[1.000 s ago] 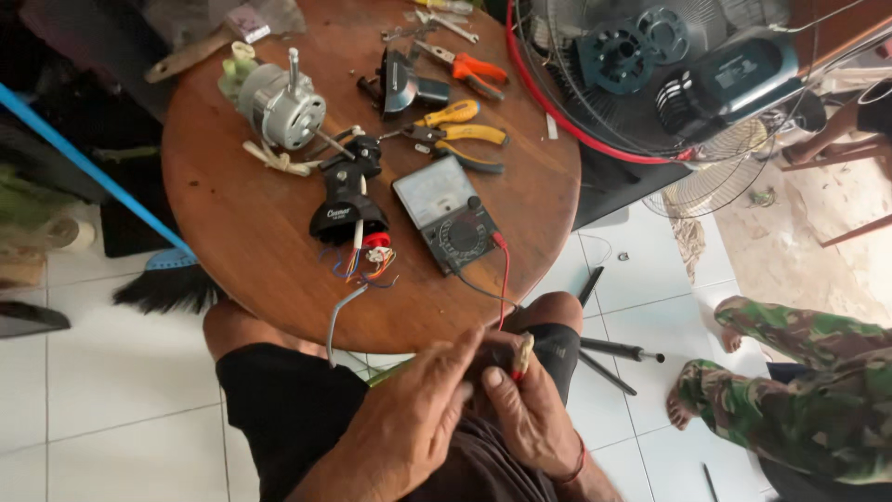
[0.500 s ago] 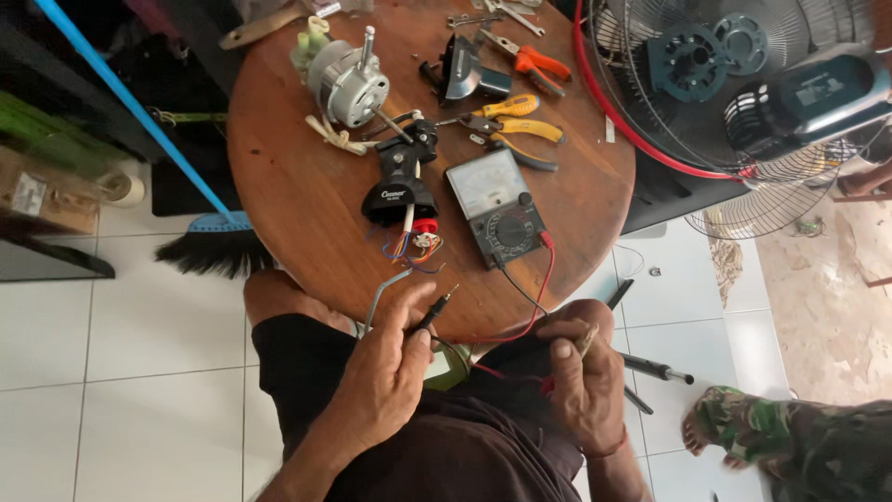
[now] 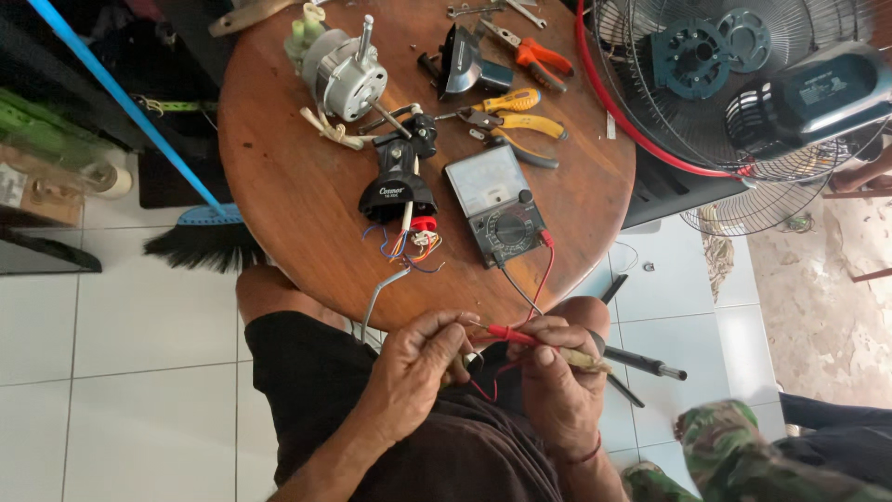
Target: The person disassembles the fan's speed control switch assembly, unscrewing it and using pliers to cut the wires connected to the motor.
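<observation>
Both my hands are together over my lap, just below the edge of the round wooden table. My left hand pinches a small dark part at its fingertips. My right hand grips the red test probe, whose tip points at my left fingers. Red and black leads run from the probes up to the analog multimeter on the table. Beside the meter lies a black fan switch housing with coloured wires hanging out.
A fan motor, pliers with yellow and orange handles and other tools lie on the table. A fan with its grille stands at right. A broom leans at left. Another person's camouflage-clad leg is at bottom right.
My hands, apart half a second ago, have come together; the red probe now reaches my left fingers. The view shifted slightly.
</observation>
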